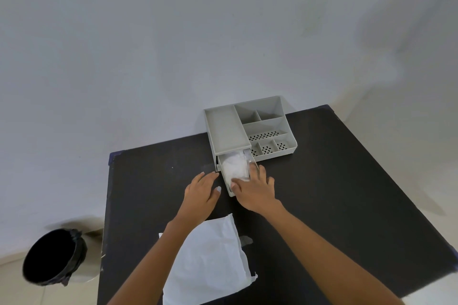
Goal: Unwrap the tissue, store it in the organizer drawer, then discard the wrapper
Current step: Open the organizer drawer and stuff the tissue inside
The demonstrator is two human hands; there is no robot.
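Here both hands' fingers [255,173] lie spread, right ones on the tissue [234,167] in the drawer [229,189].

A plain indoor room: bare white wall [173,44], black table [334,181], tiled floor [14,290], lined bin [53,256].

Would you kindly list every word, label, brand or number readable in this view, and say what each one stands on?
None can be read.
Grey organizer and its open drawer: plain, no marking.
White tissue in the drawer: blank.
White wrapper on the black table: no print shows.
Black bin: no label visible.
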